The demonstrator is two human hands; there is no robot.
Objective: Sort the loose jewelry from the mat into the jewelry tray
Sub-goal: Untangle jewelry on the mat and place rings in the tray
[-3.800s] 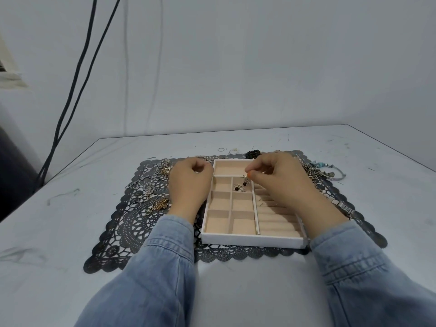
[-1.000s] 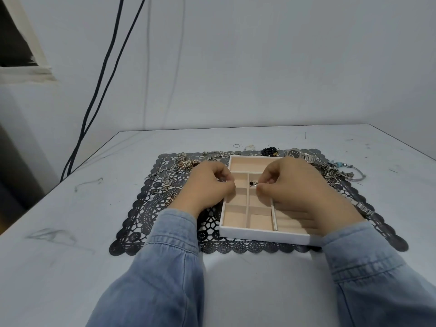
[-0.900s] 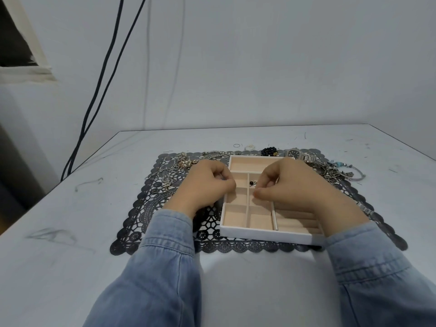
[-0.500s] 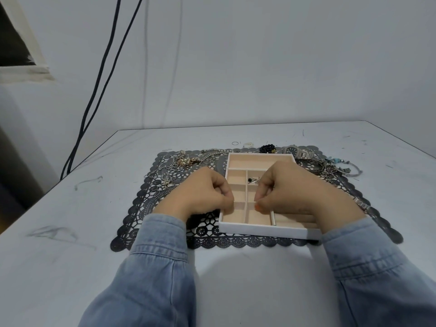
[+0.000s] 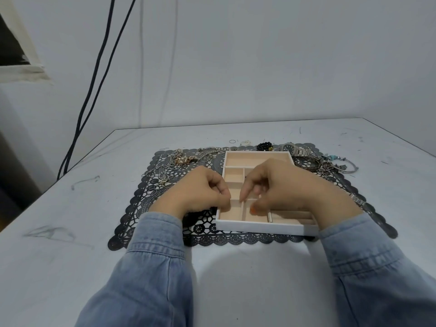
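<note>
Tray (image 5: 259,228) is my landmark: a white frame with peach compartments, lying on the black lace mat (image 5: 151,208), which lies on the pale table (image 5: 59,197).

My left hand (image 5: 200,192) is at the tray's left wall. Its fingers are curled in, with the tips bunched over the tray's left column. On my feed I cannot tell whether they pinch anything.

My right hand (image 5: 283,187) is over the tray's middle and hides most of the right side. Its index finger (image 5: 244,192) points down at a divider near the tray's front. The thumb (image 5: 256,210), which has an orange nail, is low over the compartment just right of that divider. The other fingers are curled under. I cannot tell if something small is held between them.

The loose jewelry is outside the tray:
- Chains (image 5: 181,159) are tangled on the mat off the tray's far left corner.
- Beads (image 5: 265,146), black, sit just behind the tray's far wall.
- A watch (image 5: 295,149) lies behind its far right corner.
- Bangles (image 5: 328,165) are heaped to the tray's right.
- A thin ring (image 5: 232,141) lies on the table beyond the tray.

Denim sleeves (image 5: 153,256) cover both my wrists in front of the tray. Two dark cables (image 5: 94,79) hang down the wall far to the tray's left.
</note>
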